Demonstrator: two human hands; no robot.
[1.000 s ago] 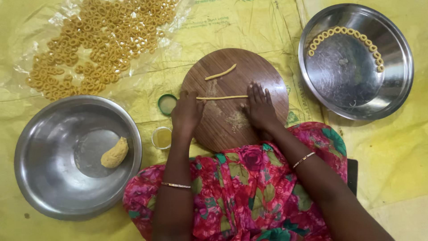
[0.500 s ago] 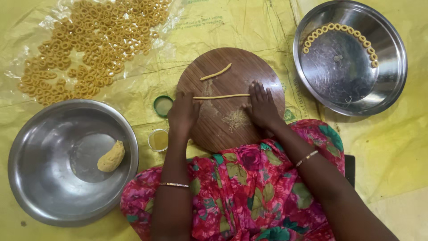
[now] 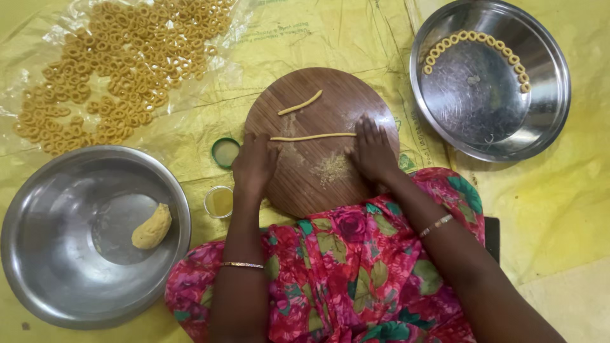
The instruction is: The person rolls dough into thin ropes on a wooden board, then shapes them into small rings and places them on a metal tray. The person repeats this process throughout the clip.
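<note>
Now both hands (image 3: 254, 166) (image 3: 372, 151) flat, dough rope (image 3: 312, 136) at fingertips

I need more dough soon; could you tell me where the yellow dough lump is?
The yellow dough lump lies inside the large steel bowl at lower left, left of the left hand.

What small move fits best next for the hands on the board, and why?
Probably roll the long dough strand a little more. Left hand and right hand lie flat at its two ends on the round wooden board, and it is not yet curled.
</note>
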